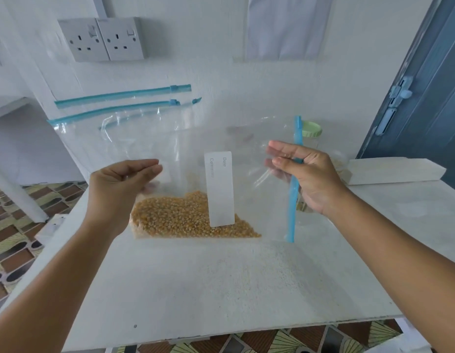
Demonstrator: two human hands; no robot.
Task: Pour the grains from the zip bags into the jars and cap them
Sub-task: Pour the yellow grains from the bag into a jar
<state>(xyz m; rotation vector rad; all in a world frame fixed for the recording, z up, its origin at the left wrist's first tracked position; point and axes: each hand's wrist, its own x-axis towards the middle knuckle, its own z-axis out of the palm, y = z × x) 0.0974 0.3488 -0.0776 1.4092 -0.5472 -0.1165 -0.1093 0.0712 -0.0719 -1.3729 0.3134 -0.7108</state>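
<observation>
A clear zip bag point(246, 161) with a white label and a blue zip strip hangs turned on its side above the white table point(221, 281). Yellow corn grains point(185, 220) lie heaped in its lower left corner. My left hand point(122, 189) pinches the bag's left edge. My right hand point(305, 174) grips the blue zip end, which runs vertically. Behind the bag and my right hand stands a clear jar with a light green lid point(310, 128), mostly hidden.
Several empty clear zip bags point(124, 110) with blue strips lie against the wall at the back left. A white block point(397, 170) rests at the table's right. A double wall socket point(104, 39) hangs above. A blue door point(430, 85) stands right; patterned floor lies below.
</observation>
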